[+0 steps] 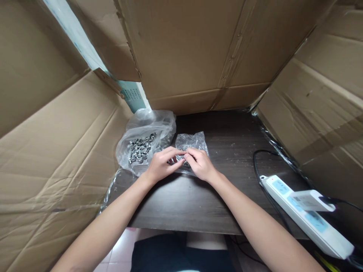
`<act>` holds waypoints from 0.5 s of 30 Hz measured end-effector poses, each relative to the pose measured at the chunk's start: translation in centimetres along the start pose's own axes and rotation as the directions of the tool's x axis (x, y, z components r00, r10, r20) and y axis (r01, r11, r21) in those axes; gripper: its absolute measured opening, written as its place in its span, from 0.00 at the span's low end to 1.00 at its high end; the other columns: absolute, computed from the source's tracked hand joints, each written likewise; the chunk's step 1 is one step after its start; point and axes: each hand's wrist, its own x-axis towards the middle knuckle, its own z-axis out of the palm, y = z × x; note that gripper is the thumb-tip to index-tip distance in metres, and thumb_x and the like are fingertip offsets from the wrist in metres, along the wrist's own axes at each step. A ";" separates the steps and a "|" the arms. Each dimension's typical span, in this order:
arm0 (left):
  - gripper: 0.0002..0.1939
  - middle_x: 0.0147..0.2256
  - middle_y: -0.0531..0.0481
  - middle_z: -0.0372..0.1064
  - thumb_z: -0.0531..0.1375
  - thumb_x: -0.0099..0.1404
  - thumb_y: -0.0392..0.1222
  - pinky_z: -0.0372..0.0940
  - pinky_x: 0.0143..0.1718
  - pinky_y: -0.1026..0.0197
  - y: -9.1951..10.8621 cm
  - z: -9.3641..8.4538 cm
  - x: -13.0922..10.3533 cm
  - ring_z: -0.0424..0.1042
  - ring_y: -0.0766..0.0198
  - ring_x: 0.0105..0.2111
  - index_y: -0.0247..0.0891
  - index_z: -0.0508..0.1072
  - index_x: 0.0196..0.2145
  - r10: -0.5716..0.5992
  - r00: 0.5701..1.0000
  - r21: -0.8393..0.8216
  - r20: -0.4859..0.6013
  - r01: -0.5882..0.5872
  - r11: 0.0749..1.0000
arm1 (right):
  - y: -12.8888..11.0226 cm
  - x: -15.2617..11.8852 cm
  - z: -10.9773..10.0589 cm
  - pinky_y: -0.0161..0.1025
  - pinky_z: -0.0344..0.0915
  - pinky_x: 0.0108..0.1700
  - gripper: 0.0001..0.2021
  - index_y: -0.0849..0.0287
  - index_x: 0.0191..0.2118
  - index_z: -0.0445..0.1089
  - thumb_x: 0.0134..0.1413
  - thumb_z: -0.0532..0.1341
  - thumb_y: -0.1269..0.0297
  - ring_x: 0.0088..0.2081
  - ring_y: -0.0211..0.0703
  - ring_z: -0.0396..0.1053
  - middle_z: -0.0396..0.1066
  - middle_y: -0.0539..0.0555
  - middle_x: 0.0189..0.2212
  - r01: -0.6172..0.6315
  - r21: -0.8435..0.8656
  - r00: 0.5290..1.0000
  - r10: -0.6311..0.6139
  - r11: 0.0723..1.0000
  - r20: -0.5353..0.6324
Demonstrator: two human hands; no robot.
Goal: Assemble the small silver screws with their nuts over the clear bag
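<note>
Both hands are meeting over the small clear plastic bag (195,140), just right of the large clear plastic bag (146,118), which is sitting open and showing a heap of shiny metal screws (141,149). The left hand (164,163) is bringing its thumb and fingertips close to those of the right hand (200,164), whose thumb and index finger are curling inward; whether either grip is pinching a screw is too small to tell. Metal pieces are showing in the small bag beneath the fingers. Dark wood-grain table (184,200) is running from the large bag rightward to the white power strip (330,236), and toward the wearer until the front edge is cutting it off below the wrists. Cardboard is bounding the space: the left panel (65,139) is standing close beside the large bag, the back panel (193,49) is rising behind it, and the right panel (320,94) is slanting well apart from it. A black cable (254,160) is curving beside the strip. A white plug-in adapter (309,200) is carrying unreadable print, and a pale sheet (133,96) behind the large bag is showing rows of characters too small to read.
</note>
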 end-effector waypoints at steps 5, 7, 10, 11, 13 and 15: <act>0.09 0.40 0.46 0.76 0.63 0.68 0.38 0.72 0.31 0.66 -0.2 0.1 -0.1 0.72 0.70 0.27 0.37 0.77 0.45 0.008 1.000 -0.011 -0.019 -0.008 1.000 | 0.0 0.0 0.0 0.38 0.52 0.32 0.15 0.55 0.24 0.53 0.64 0.52 0.65 0.26 0.39 0.57 0.56 0.47 0.21 0.006 0.016 1.000 -0.006 1.000 0.002; 0.09 0.40 0.46 0.76 0.64 0.67 0.38 0.72 0.32 0.66 -0.3 0.1 -0.1 0.73 0.70 0.27 0.36 0.77 0.45 0.010 1.000 -0.014 -0.024 -0.011 1.000 | 0.0 0.0 0.0 0.37 0.51 0.31 0.15 0.56 0.24 0.53 0.64 0.52 0.65 0.25 0.38 0.56 0.56 0.46 0.21 0.009 0.017 1.000 -0.009 1.000 -0.001; 0.10 0.40 0.46 0.76 0.64 0.67 0.37 0.72 0.33 0.66 -0.4 0.1 -0.1 0.73 0.69 0.29 0.37 0.77 0.46 0.009 1.000 -0.022 -0.021 -0.009 1.000 | 0.1 0.0 0.0 0.37 0.51 0.31 0.15 0.56 0.24 0.53 0.64 0.52 0.65 0.25 0.38 0.56 0.56 0.46 0.21 0.012 0.022 1.000 -0.012 1.000 0.000; 0.10 0.40 0.46 0.77 0.64 0.67 0.37 0.72 0.33 0.66 -0.4 0.1 -0.1 0.73 0.69 0.29 0.37 0.77 0.46 0.006 1.000 -0.025 -0.017 -0.007 1.000 | 0.1 0.0 0.0 0.37 0.51 0.31 0.15 0.56 0.24 0.53 0.64 0.52 0.65 0.25 0.38 0.56 0.56 0.46 0.21 0.013 0.023 1.000 -0.013 1.000 0.000; 0.10 0.41 0.46 0.76 0.64 0.67 0.37 0.72 0.33 0.66 -0.4 0.1 -0.1 0.73 0.69 0.29 0.37 0.77 0.46 -0.004 1.000 -0.034 -0.006 0.004 0.999 | 0.1 0.0 0.1 0.37 0.51 0.31 0.16 0.56 0.24 0.52 0.64 0.52 0.65 0.25 0.38 0.56 0.55 0.46 0.21 0.012 0.021 1.000 -0.012 1.000 0.002; 0.10 0.41 0.45 0.76 0.64 0.67 0.37 0.71 0.32 0.66 -0.4 0.2 -0.2 0.73 0.70 0.28 0.37 0.77 0.47 -0.016 1.000 -0.042 0.005 0.016 0.999 | 0.2 0.0 0.1 0.37 0.51 0.31 0.16 0.55 0.24 0.52 0.65 0.52 0.65 0.25 0.37 0.56 0.55 0.46 0.21 0.009 0.018 1.000 -0.009 1.000 0.004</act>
